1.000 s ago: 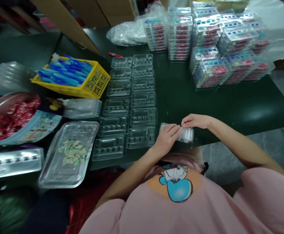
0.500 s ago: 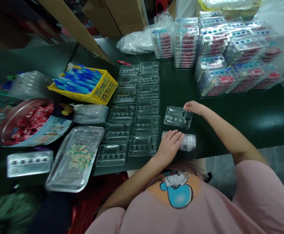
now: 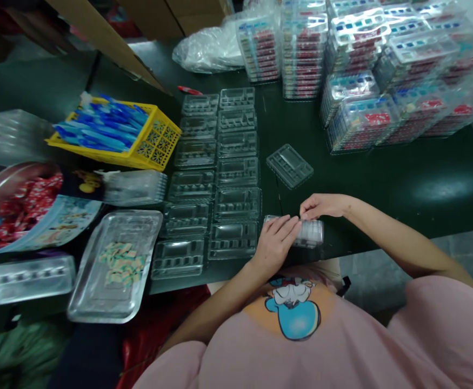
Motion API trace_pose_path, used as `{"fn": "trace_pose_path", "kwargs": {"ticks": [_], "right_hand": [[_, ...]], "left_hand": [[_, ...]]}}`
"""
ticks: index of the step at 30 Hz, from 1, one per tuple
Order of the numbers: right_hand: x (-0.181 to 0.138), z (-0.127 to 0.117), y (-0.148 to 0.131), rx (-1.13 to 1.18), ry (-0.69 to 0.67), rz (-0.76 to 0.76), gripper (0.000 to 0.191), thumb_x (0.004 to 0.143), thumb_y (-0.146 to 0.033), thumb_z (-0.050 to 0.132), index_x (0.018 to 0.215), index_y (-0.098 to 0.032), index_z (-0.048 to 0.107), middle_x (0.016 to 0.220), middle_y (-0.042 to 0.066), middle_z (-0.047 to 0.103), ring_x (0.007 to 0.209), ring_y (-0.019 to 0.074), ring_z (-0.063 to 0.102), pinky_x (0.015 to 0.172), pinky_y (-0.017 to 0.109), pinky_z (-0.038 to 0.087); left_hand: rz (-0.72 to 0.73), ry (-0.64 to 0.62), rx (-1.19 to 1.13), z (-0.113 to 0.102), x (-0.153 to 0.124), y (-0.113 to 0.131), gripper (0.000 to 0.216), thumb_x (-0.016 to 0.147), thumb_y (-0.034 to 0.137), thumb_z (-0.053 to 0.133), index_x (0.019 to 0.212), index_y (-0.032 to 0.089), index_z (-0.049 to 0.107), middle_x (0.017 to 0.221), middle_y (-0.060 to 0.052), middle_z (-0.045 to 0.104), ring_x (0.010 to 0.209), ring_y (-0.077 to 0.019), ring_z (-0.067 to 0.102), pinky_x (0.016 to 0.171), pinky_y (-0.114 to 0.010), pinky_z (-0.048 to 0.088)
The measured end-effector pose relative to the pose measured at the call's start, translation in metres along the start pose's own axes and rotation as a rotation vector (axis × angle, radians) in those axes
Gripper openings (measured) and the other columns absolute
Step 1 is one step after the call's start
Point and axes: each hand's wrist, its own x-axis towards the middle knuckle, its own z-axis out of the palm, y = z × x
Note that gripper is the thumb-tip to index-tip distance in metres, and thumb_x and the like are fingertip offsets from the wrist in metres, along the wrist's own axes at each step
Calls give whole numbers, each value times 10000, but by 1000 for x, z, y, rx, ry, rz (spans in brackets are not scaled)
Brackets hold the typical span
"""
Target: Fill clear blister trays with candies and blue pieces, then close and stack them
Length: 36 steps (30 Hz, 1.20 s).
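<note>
Dark green table (image 3: 402, 183), cardboard boxes (image 3: 110, 38) behind, cluttered workroom

— What's lost here?
— The left hand (image 3: 274, 243) covers half the clear tray stack (image 3: 314, 232). Whether the fingers (image 3: 306, 210) of the right hand (image 3: 323, 205) pinch a tray is too small to tell.
— And the edges?
— Upper right, the filled packs (image 3: 382, 65) blur and run off the top. The red-filled bowl (image 3: 17, 202) is cut off at the left.

At one o'clock on the dark green table (image 3: 402, 183), stacks of filled blister packs (image 3: 361, 116); at twelve, a crumpled plastic bag (image 3: 207, 48) beside a red pen (image 3: 190, 91). At ten, a yellow basket (image 3: 157, 146) holding blue pens (image 3: 94, 127); at eight, a metal tray (image 3: 94, 308) bearing pale pieces (image 3: 120, 262).
</note>
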Motion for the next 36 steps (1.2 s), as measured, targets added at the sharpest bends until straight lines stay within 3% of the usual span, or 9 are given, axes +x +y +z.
{"fn": "trace_pose_path", "kwargs": {"ticks": [11,19,22,25,27,29,31,36], "right_hand": [[8,9,1,196,22,108,249,683,-342,744,707,-134,610,614,-44,503,588,73,414,541,216,295],[22,13,6,146,18,69,270,705,-397,688,704,-154,570,599,-50,461,558,78,372,520,226,260],[30,9,5,-101,139,13,249,792,-407,607,760,-161,592,678,-1,542,635,121,464,590,252,356],[43,-2,3,-606,616,-56,295,841,-392,609,1028,-166,641,1050,122,644,994,258,551,829,385,434],[52,-12,5,-932,856,-37,495,833,-410,655,1264,-182,569,1346,180,533,1244,369,428,956,514,378],[58,-25,9,-1141,873,18,596,850,-391,652,1387,-195,484,1495,187,401,1358,421,302,1002,591,326],[58,-38,14,-1241,811,59,556,888,-310,602,1415,-198,465,1534,170,362,1394,413,270,1030,602,307],[36,-50,10,-1191,821,35,530,873,-198,602,1394,-195,504,1520,151,390,1411,381,282,1090,584,269]], "left_hand": [[-16,-14,-13,-1,-4,3,349,932,92,446,1231,151,615,1228,-108,687,1182,-228,598,1020,-420,420],[-64,-45,3,-6,-4,-3,324,934,112,453,1197,157,637,1195,-105,700,1139,-221,612,952,-390,427],[-112,-72,5,-9,-3,-5,317,946,126,445,1188,165,646,1184,-104,702,1117,-210,620,901,-377,427],[-136,-73,1,-11,-1,-4,310,950,126,444,1173,173,654,1187,-95,703,1111,-203,623,888,-369,420],[-143,-83,-6,-12,-1,-2,317,950,129,446,1185,180,652,1198,-95,699,1123,-204,618,899,-369,416],[-152,-95,-10,-11,0,-1,325,950,132,449,1200,187,649,1208,-97,694,1132,-206,615,908,-372,415],[-149,-104,-16,-10,0,-1,329,949,127,449,1203,188,649,1215,-96,693,1134,-205,615,905,-372,415],[-128,-99,-21,-8,1,-2,337,945,111,441,1192,195,655,1223,-86,694,1148,-206,611,912,-377,419]]}}
